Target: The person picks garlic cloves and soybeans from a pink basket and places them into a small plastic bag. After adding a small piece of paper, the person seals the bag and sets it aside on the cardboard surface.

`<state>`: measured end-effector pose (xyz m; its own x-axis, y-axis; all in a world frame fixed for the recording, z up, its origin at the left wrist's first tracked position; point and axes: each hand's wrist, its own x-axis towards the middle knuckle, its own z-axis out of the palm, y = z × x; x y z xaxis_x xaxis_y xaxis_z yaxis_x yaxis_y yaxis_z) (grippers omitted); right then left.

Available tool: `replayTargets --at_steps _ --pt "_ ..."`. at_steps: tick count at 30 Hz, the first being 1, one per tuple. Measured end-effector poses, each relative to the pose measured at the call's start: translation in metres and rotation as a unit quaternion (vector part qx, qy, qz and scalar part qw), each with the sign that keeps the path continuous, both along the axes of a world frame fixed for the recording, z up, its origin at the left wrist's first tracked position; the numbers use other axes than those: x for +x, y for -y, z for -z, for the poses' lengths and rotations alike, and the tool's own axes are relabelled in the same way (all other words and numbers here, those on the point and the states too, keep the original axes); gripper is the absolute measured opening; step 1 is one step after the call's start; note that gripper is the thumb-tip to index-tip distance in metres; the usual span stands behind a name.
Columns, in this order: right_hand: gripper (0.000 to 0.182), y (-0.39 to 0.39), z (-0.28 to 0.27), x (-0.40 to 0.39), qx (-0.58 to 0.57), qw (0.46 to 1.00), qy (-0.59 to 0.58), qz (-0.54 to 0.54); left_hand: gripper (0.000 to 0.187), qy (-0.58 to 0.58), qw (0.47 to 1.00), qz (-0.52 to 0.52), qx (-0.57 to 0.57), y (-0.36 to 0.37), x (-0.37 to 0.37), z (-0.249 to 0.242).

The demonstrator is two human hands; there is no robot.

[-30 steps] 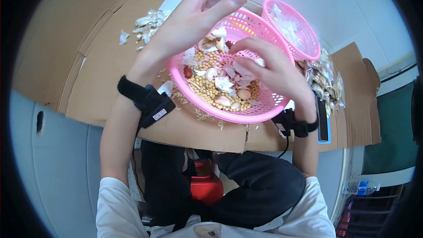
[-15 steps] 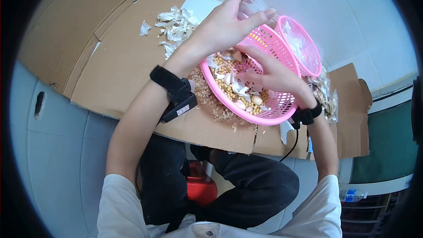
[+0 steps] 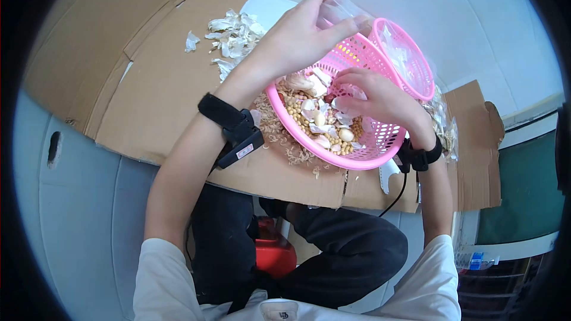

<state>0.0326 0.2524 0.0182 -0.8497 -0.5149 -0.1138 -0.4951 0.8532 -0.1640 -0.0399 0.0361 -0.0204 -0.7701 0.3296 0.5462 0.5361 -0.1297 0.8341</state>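
Note:
A pink perforated basket (image 3: 324,156) holds yellow soybeans (image 3: 295,107), garlic cloves (image 3: 345,135), loose skins and a garlic bulb (image 3: 303,83) near its left side. My left hand (image 3: 315,30) is above the basket's far left rim, thumb and fingers closed on a clear plastic bag (image 3: 345,9). Inside the basket, my right hand (image 3: 375,96) has its fingers bent and apart from the thumb, close over garlic pieces. Its fingertips are partly lost among the skins, and I see nothing clearly held.
Behind stands a smaller pink basket (image 3: 423,77) with clear plastic inside. White garlic skins (image 3: 232,35) are heaped at left on the cardboard (image 3: 160,83), beside a white board (image 3: 264,9). Small dried shrimp-like bits (image 3: 276,134) lie by the basket. A filled plastic bag (image 3: 446,122) is at right.
My right hand has drawn back to the right and its fingers have bent, uncovering the garlic bulb. My left hand stays nearly in place with the plastic bag.

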Motion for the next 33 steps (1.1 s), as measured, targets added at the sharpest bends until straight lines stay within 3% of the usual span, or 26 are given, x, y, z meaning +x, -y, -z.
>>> replayTargets --at_steps 3,5,7,9,11,15,17,19,27,30,33 --pt "0.029 0.000 0.003 0.000 -0.050 0.993 -0.101 0.026 0.071 0.011 0.999 -0.008 -0.031 0.003 0.000 -0.002" --pt "0.030 0.005 0.002 0.002 -0.103 0.992 -0.070 -0.013 0.069 0.010 1.000 -0.008 -0.024 0.002 0.000 -0.001" --pt "0.034 0.001 0.008 -0.001 -0.124 0.988 0.066 -0.060 0.066 0.011 1.000 -0.008 -0.020 0.002 0.001 0.000" --pt "0.037 -0.009 0.014 -0.007 -0.139 0.989 0.030 -0.047 0.063 0.017 1.000 0.004 -0.022 0.002 0.002 -0.001" --pt "0.036 -0.013 0.008 -0.008 -0.045 0.996 -0.041 0.072 0.061 0.010 0.999 0.007 -0.036 0.003 0.004 -0.004" --pt "0.038 0.002 0.009 0.001 -0.133 0.989 -0.046 0.041 0.056 -0.022 0.998 0.036 -0.056 0.006 0.004 -0.003" --pt "0.041 -0.001 0.026 0.003 -0.091 0.993 -0.060 0.054 0.055 -0.047 0.997 0.041 -0.054 0.005 0.001 0.001" --pt "0.041 -0.003 0.038 0.005 -0.050 0.984 -0.169 0.012 0.053 -0.072 0.995 0.048 -0.050 0.003 0.002 0.003" --pt "0.029 -0.005 0.039 0.015 -0.069 0.988 -0.101 0.089 0.051 -0.072 0.993 0.056 -0.080 0.007 0.011 -0.006" --pt "0.027 -0.006 0.041 0.016 -0.065 0.987 -0.118 0.084 0.051 -0.045 0.992 0.097 -0.069 0.008 0.013 -0.009" --pt "0.030 -0.006 0.043 0.015 -0.062 0.977 -0.188 0.075 0.052 -0.072 0.993 0.058 -0.078 0.007 0.008 -0.003"
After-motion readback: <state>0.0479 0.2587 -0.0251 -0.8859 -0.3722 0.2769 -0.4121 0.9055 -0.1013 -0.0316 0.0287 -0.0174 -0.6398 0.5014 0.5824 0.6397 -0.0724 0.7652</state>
